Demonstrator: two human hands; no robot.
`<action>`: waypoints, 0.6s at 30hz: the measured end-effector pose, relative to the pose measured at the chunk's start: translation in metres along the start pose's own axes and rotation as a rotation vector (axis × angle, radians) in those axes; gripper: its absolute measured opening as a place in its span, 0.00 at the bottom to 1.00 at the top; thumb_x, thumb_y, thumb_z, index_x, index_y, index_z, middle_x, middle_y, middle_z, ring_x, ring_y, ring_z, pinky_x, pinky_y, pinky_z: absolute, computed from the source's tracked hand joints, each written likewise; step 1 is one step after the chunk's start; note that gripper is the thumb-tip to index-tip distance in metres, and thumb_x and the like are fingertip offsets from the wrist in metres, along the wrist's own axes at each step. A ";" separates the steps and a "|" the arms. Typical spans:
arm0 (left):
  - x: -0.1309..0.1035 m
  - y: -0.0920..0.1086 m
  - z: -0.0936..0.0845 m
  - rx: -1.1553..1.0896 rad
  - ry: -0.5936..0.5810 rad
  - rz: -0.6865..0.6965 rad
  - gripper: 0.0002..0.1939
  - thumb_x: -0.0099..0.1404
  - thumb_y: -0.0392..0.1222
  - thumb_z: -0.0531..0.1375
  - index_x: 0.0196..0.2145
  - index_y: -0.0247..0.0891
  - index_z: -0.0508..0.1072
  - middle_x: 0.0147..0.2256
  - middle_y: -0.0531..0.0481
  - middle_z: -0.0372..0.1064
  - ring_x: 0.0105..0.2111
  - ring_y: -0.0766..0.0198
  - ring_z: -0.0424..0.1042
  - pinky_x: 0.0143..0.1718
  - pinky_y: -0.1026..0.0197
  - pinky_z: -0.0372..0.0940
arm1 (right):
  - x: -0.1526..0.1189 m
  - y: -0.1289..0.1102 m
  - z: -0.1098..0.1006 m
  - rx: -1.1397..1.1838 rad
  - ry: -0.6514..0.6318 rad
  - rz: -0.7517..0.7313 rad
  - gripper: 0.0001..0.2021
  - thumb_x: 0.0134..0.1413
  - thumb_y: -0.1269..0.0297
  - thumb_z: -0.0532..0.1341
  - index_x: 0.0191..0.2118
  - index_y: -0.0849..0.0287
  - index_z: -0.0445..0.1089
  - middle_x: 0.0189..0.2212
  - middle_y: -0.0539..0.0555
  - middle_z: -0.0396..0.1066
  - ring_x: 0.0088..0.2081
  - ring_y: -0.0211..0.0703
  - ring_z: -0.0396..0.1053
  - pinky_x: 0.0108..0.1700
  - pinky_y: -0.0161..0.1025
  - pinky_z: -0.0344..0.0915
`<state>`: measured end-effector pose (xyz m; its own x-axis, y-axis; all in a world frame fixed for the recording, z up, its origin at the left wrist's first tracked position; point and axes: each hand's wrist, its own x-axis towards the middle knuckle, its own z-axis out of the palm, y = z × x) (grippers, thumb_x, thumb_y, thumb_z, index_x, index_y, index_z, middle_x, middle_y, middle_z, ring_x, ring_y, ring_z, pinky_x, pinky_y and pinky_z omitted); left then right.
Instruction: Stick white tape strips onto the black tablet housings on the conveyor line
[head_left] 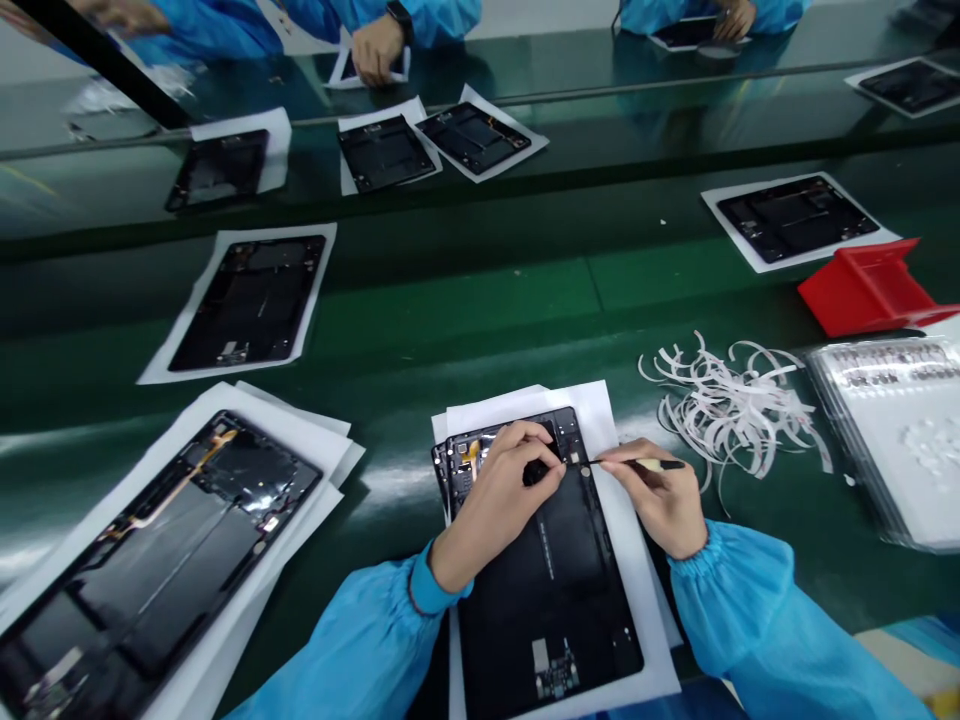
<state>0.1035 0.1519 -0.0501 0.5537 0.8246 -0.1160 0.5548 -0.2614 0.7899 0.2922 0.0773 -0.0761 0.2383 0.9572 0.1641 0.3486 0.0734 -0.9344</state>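
Observation:
A black tablet housing [559, 560] lies on white paper sheets in front of me, over another black housing whose edge shows at its left. My right hand [664, 490] pinches a thin, pointed, dark-tipped tool [654, 464] with a pale handle. Its tip reaches left across the housing's upper part. My left hand [501, 500] rests over the housing, thumb and index finger pressed together close to that tip. Anything between those left fingertips is too small to make out. At the housing's lower end, a small circuit board [555, 675] shows.
A stack of housings on paper [172, 560] lies at left. Curled white strips [742, 405], a red bin [862, 290] and a clear tray of small parts [900, 430] are at right. More housings [251, 300] lie farther back, where co-workers' hands [377, 48] are working.

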 end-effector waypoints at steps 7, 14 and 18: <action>0.001 0.002 0.005 0.037 0.036 0.081 0.06 0.64 0.32 0.59 0.30 0.39 0.73 0.43 0.48 0.66 0.47 0.56 0.67 0.50 0.53 0.62 | 0.001 -0.001 0.001 0.043 0.043 -0.022 0.05 0.59 0.64 0.63 0.33 0.57 0.75 0.30 0.53 0.76 0.34 0.44 0.75 0.37 0.39 0.71; -0.039 0.009 -0.025 -0.032 0.223 0.085 0.06 0.68 0.37 0.58 0.42 0.42 0.71 0.47 0.48 0.68 0.50 0.58 0.67 0.53 0.55 0.61 | 0.003 -0.034 0.005 0.046 -0.048 -0.042 0.14 0.69 0.64 0.48 0.36 0.57 0.68 0.35 0.54 0.72 0.38 0.43 0.72 0.41 0.41 0.69; -0.099 0.008 -0.032 -0.190 0.243 -0.100 0.05 0.69 0.41 0.56 0.36 0.41 0.71 0.36 0.50 0.70 0.38 0.62 0.70 0.41 0.61 0.64 | 0.010 -0.053 0.030 -0.445 -0.432 -0.129 0.08 0.65 0.67 0.54 0.46 0.56 0.68 0.42 0.55 0.68 0.39 0.45 0.72 0.41 0.42 0.68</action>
<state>0.0329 0.0847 -0.0132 0.3251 0.9432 -0.0691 0.4600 -0.0939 0.8829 0.2484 0.0913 -0.0344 -0.1855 0.9819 0.0375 0.7157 0.1612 -0.6796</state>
